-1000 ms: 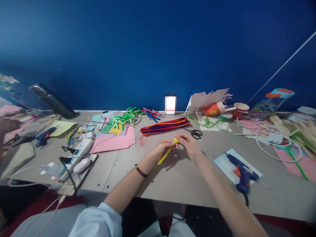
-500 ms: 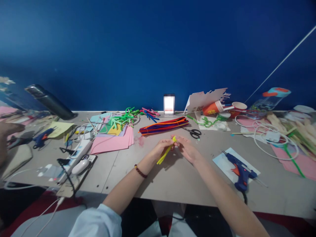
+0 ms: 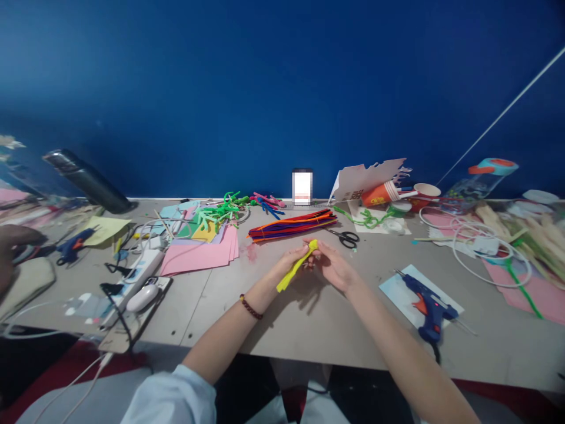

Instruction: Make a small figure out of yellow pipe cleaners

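My left hand (image 3: 288, 262) and my right hand (image 3: 332, 264) meet over the middle of the grey table (image 3: 318, 318). Both pinch a bunch of yellow pipe cleaners (image 3: 293, 272) at its upper end, near a small curled tip. The bunch slants down to the left below my left hand. A beaded bracelet (image 3: 251, 307) sits on my left wrist. Just behind my hands lie a bundle of red, orange and purple pipe cleaners (image 3: 293, 225) and black scissors (image 3: 346, 237).
A blue glue gun (image 3: 427, 305) lies on a paper at the right, its cord running off the front edge. Pink paper sheets (image 3: 199, 255), green pipe-cleaner shapes, a power strip (image 3: 132, 274) and cables fill the left. Another person's hand (image 3: 13, 250) is at the far left. Paper cups (image 3: 383, 193) and white hoops stand right.
The yellow bunch has been turned and lifted slightly, its upper tip now higher between my fingers. The other person's hand at the far left has shifted.
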A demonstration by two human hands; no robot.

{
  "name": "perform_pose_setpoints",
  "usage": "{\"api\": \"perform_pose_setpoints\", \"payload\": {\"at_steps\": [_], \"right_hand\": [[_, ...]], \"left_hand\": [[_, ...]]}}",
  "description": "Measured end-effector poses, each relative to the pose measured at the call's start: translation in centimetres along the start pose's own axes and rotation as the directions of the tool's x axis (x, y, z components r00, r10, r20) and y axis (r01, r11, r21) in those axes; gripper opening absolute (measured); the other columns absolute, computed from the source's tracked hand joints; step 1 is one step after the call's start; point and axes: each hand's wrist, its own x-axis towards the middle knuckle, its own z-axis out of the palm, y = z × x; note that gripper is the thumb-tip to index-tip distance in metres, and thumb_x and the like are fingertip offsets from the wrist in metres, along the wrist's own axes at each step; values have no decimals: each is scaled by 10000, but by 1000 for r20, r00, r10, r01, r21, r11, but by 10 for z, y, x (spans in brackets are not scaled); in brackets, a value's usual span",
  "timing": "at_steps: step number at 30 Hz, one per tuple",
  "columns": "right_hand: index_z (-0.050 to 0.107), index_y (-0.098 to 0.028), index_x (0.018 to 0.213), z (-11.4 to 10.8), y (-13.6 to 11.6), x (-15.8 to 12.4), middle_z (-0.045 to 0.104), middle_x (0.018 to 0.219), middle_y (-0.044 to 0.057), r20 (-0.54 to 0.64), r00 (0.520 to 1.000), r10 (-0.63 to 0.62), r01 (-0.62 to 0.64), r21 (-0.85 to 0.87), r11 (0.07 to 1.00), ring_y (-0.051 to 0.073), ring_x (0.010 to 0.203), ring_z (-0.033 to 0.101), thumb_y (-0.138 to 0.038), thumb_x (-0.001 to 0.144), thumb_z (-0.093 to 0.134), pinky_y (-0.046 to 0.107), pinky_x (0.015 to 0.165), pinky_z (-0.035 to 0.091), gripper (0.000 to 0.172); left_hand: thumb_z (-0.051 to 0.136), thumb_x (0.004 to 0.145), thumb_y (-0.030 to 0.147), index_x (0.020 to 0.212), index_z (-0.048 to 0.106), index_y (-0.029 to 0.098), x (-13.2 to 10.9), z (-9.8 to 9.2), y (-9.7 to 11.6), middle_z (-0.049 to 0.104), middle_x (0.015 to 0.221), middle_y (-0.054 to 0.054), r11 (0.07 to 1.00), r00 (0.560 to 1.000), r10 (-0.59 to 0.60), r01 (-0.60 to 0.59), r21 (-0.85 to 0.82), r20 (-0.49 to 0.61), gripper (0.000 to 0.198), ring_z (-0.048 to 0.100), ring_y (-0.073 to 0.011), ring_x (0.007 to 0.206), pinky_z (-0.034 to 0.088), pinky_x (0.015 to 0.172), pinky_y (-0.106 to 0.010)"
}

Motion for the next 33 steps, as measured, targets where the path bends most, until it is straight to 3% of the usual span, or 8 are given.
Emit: {"api": "perform_pose_setpoints", "payload": {"at_steps": [7, 14, 20, 29, 33], "right_hand": [[695, -222, 914, 0, 1, 0, 625, 776, 0, -17, 999, 31, -30, 21, 999, 93, 566, 496, -355, 696, 732, 228, 483, 422, 258], [713, -210, 892, -1, 1, 0, 652, 762, 2, -6, 1000, -5, 5, 6, 1000, 123, 716, 554, -351, 694, 736, 247, 715, 450, 244], [715, -211, 909, 0, 2, -1, 652, 750, -6, -8, 1000, -8, 8, -17, 1000, 109, 713, 551, -380, 692, 747, 239, 731, 430, 277], [720, -244, 894, -2, 2, 1, 652, 791, -10, -38, 999, -21, 19, -42, 999, 112, 704, 547, -467, 707, 715, 252, 751, 453, 291], [722, -250, 930, -5, 1, 2, 666, 843, -7, -58, 997, -57, 54, -50, 997, 119, 736, 557, -426, 690, 737, 250, 753, 453, 298]], "left_hand": [[790, 597, 432, 714, 652, 78, -2, 6, -5, 575, 603, -18, 999, 1000, 19, -18, 36, -13, 398, 521, -84, 537, 410, 564, -219], [783, 613, 414, 701, 628, 91, -4, 9, -2, 431, 539, 44, 1000, 1000, 8, -7, 23, -18, 370, 300, -18, 427, 201, 397, -177], [774, 606, 451, 680, 619, 99, -3, 7, -2, 412, 526, 51, 998, 999, 30, -28, 49, -28, 392, 244, -12, 419, 168, 399, -186], [783, 608, 418, 715, 604, 99, -3, 8, -3, 442, 561, 38, 1000, 1000, 24, -24, 6, 18, 381, 327, -21, 428, 198, 385, -168], [775, 619, 412, 741, 612, 100, -3, 8, -3, 428, 552, 44, 1000, 1000, 18, -18, 4, 0, 373, 324, -23, 425, 211, 377, -167]]}}
